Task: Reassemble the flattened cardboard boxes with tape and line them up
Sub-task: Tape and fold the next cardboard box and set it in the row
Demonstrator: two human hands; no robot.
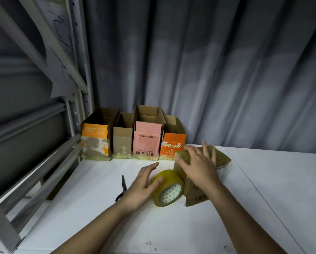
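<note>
Four boxes (133, 136) are standing lined up against the curtain while the right hand (199, 166) is pressing flat-fingered on the light, crushable fifth box (195, 191), best held by its side walls, and the left hand (143, 186) is resting open-fingered on the tape roll (169, 189).

Scissors (123, 187) left of tape roll (167, 187); taped box (201, 173) right.

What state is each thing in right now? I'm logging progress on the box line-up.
Four boxes: upright, tops open, in a row at the table's back edge.
Fifth box: standing in front, taped end up.
Right hand: open, pressing on the fifth box's top.
Tape roll: on its edge beside that box.
Left hand: open, touching the tape roll.
Scissors: lying closed on the table.
</note>
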